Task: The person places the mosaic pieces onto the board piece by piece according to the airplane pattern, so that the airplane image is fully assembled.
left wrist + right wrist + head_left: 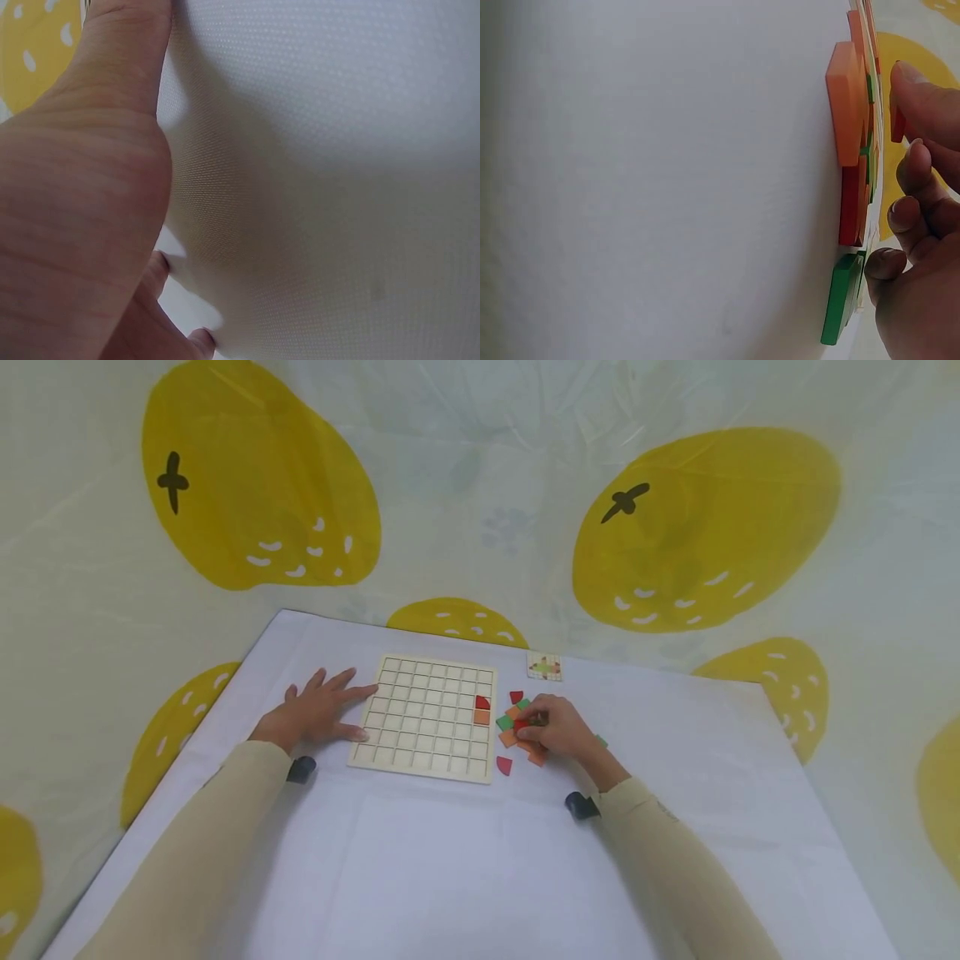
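Red piece in right-hand pinch; grid board steadied at its left edge

We find a white-covered table [420, 860] before a pale curtain [480, 460] printed with yellow fruit. A small pattern card [543, 666] lies beyond the loose pieces [507, 738], which sit just right of the grid board [427, 718]. The right hand [558, 727] hides part of this heap from the head view; a green piece [601, 741] shows beside its wrist.

The board is pale and wood-like, ruled into square cells. Two neighbouring cells near its right edge are filled — a red quarter-round [482, 702] and, on the near side, an orange square [482, 717]. The loose pieces are flat, smooth and thick-edged; the cloth shows a fine weave.

The right thumb and a finger pinch a red piece [898, 126] above the heap — its full outline is covered. In the right wrist view we see its edge, long axis running up and down. The left hand [311, 710] is spread, holding nothing, thumb and index finger touching the board's left edge. The board's far edge slants slightly, its right end nearer the person.
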Tool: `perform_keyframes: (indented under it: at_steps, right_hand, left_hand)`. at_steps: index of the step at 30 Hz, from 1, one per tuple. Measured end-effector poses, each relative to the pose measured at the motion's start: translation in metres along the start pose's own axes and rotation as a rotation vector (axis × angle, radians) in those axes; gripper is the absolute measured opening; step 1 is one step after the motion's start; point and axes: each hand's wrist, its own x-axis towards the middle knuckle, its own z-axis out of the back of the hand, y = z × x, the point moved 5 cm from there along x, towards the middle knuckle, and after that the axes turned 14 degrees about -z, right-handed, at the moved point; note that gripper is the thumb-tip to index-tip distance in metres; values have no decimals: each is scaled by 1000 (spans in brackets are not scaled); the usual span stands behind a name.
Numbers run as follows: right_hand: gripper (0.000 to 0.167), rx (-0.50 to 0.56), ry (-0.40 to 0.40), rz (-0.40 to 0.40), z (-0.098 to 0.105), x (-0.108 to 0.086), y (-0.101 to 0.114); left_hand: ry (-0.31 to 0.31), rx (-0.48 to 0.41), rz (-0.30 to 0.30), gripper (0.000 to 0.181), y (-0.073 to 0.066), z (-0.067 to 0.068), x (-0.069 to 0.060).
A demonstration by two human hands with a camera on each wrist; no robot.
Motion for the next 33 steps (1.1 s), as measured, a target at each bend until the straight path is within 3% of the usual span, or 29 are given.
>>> perform_keyframes:
  at_steps: [10,25,33]
  right_hand:
    - [24,54,32,-43,-7,3,6]
    - [25,-32,14,2,-10,-3,20]
    - [23,-39,20,-35,-16,-5,23]
  left_hand:
    - [3,3,4,97,2,1,-2]
    - [-9,-20,17,95,-5,4,-4]
    - [-12,-32,19,93,-3,0,-3]
